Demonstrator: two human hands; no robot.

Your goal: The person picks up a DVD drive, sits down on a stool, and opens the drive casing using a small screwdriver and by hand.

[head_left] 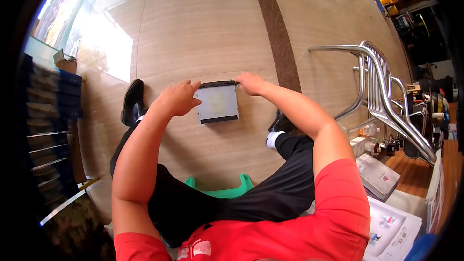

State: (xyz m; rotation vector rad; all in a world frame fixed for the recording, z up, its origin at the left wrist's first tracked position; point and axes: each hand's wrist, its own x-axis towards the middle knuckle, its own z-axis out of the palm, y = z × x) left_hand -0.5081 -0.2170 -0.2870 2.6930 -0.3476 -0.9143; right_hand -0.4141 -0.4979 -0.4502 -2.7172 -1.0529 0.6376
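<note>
A flat silver metal box (217, 104) with a pale label lies on the floor between my feet. It looks like a disc drive or car stereo; I cannot tell which. A black front panel (217, 84) runs along its far edge, and a dark strip marks its near edge. At the box's left side is my left hand (180, 98), thumb and fingers apart, fingertips by the panel's left end. My right hand (251, 84) has its fingers closed at the panel's right end, pinching that corner.
I sit on a green stool (227, 192), feet either side of the box. A metal-tube chair (377, 77) stands at right, above a cluttered shelf with a grey box (378, 176) and a white tray (394, 227). Stacked blue boxes (53, 92) line the left.
</note>
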